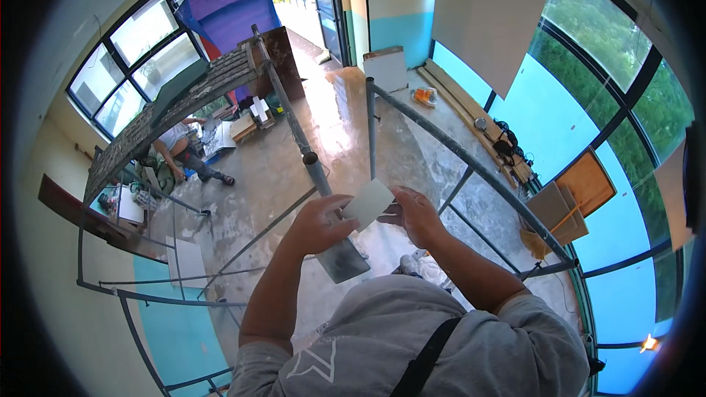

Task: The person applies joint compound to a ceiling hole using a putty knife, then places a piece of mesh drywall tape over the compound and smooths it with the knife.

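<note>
I see the pale square piece (371, 204) ahead of the grey shirt (397, 316), pinched between the left hand (320, 223) and the right hand (416, 215); I judge it light and rather stiff, best held by opposite edges

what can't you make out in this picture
- Head view: the underside of the white square between the left hand and right hand, turned away from the camera.
- Head view: the co-worker's head, hidden by the raised platform.
- Head view: the full shape of the pale bundle, partly covered by the wearer's shirt.
- Head view: what the black items are, too small and jumbled.
</note>
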Demonstrator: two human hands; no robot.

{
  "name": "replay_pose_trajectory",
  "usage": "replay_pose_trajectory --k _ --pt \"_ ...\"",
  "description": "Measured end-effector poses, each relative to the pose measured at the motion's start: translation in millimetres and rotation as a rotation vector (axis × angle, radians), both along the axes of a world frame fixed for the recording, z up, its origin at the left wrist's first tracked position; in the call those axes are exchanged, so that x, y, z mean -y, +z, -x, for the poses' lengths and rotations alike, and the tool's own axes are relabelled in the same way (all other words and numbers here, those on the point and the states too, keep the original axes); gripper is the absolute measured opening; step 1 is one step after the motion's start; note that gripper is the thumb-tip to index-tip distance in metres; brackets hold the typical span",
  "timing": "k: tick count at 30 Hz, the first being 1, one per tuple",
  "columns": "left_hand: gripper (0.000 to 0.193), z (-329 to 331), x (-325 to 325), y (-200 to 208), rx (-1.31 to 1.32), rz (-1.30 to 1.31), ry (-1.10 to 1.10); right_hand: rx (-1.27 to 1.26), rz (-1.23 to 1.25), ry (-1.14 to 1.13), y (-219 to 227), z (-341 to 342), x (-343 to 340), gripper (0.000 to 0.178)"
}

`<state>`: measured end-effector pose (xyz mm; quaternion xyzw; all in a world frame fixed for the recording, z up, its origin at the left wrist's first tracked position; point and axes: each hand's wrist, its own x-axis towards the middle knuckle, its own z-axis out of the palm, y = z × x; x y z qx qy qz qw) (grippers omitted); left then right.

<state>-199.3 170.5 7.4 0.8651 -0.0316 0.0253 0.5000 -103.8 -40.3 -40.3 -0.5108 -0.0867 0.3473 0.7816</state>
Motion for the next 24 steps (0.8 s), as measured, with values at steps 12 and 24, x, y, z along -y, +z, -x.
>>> replay_pose_trajectory --k 12,24 --pt "0.044 -7 2 0 -0.043 0.134 0.032 -0.323 -0.131 -0.007 3 1 -1 0.053" --pt "0.038 -4 -7 -14 -0.075 0.278 0.038 -0.269 -0.047 -0.028 -9 5 -1 0.044"
